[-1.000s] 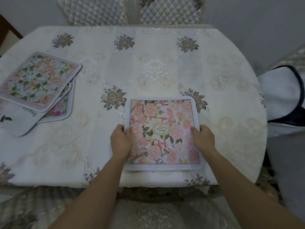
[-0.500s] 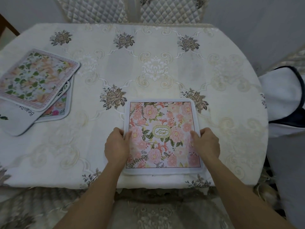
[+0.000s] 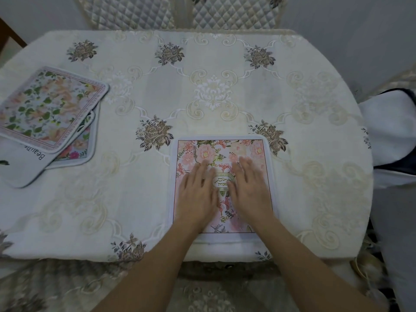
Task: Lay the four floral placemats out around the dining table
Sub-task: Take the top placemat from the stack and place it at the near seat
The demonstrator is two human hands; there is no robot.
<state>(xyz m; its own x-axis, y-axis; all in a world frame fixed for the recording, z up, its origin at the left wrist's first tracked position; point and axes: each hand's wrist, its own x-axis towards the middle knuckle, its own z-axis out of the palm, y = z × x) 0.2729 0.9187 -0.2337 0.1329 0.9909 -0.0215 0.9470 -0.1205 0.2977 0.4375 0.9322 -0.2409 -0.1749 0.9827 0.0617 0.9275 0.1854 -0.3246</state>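
I count four floral placemats on the desk (image 3: 202,91) — one pink placemat (image 3: 221,149) alone at the near edge, and a stack of three at my left: the top mat (image 3: 49,106), a middle mat (image 3: 78,152) and a bottom mat (image 3: 20,170). Two hands — left hand (image 3: 198,194), right hand (image 3: 249,190). Two quilted chair backs (image 3: 126,12) stand beyond the far edge.
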